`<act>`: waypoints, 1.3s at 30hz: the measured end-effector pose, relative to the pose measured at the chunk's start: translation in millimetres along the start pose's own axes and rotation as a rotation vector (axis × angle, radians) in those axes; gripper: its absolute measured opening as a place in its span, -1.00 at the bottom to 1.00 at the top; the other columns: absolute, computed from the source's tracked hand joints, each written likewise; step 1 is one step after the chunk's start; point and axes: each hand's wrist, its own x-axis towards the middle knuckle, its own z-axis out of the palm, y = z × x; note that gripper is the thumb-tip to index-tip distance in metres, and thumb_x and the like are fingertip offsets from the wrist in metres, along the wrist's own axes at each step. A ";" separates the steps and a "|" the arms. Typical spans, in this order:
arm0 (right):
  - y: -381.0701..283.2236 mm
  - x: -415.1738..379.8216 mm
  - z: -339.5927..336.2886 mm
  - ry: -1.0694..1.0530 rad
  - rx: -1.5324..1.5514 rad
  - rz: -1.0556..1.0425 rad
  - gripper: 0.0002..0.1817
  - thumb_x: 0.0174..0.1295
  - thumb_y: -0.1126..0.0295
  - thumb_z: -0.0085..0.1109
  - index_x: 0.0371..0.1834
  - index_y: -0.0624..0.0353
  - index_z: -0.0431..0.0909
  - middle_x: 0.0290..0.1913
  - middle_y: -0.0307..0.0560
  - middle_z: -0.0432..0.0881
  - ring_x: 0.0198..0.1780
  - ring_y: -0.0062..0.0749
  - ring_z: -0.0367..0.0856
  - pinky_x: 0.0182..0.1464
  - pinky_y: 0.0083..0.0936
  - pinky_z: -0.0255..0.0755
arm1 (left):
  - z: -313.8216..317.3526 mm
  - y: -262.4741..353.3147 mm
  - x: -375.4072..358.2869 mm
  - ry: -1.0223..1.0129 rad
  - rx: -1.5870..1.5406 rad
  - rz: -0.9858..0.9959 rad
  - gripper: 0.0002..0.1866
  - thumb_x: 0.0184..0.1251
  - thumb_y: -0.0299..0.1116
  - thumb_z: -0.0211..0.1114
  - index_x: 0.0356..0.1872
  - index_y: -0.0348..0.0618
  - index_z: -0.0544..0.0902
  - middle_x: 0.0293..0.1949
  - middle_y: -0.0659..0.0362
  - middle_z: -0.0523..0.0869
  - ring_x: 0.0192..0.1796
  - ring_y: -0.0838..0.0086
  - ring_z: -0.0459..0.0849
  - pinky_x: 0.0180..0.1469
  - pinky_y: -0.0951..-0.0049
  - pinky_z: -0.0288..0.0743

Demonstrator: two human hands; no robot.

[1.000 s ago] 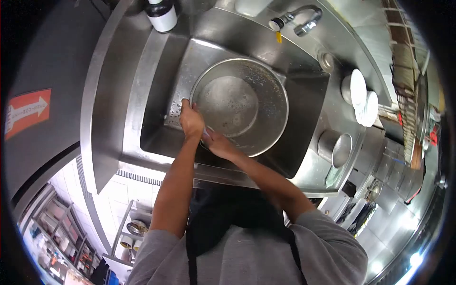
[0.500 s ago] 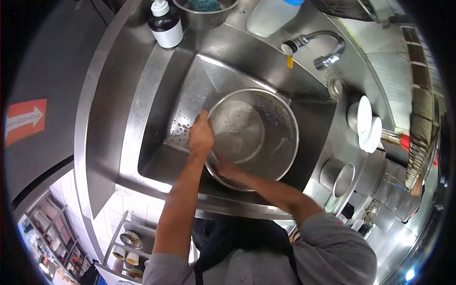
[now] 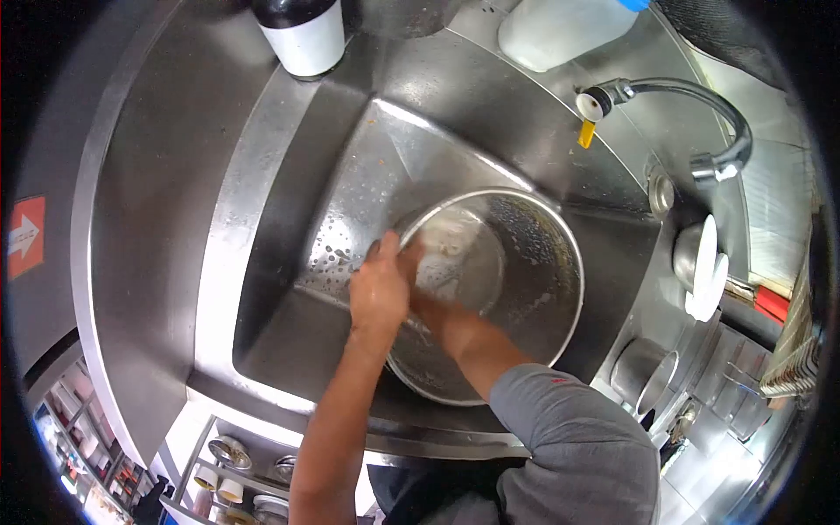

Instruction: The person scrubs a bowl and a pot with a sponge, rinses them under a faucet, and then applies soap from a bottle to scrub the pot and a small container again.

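Observation:
A large round metal pot (image 3: 534, 328) sits tilted in the stainless steel sink (image 3: 289, 337), its mouth towards me and its inner wall wet with whitish streaks. My left hand (image 3: 381, 289) is closed on the pot's left rim. Inside the pot, my right hand (image 3: 426, 284) is against the left inner wall, partly behind my left hand. Motion smears its fingers, and whether it holds anything is hidden.
A curved faucet (image 3: 700, 92) with a yellow tab rises at the back right. White-labelled bottle (image 3: 306, 44) and blue-capped jug (image 3: 560, 35) stand along the back. White bowls (image 3: 707, 271) and a small metal pot (image 3: 643, 376) are on the right ledge.
My view has moved closer to the sink. My right hand has shifted upward along the pot's inner left wall, while my left hand stays on the rim.

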 end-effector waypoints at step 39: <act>-17.8 -18.5 -420.2 -0.734 -1.656 -0.576 -0.49 0.20 0.18 0.07 0.22 0.12 0.45 0.22 0.03 0.37 0.25 -0.13 0.32 0.23 -0.12 0.20 | 28.3 11.5 -50.1 -0.063 0.101 -0.159 -0.79 0.36 -0.38 0.02 -0.03 -0.13 0.33 -0.12 -0.16 0.61 -0.07 -0.13 0.60 -0.04 -0.04 0.46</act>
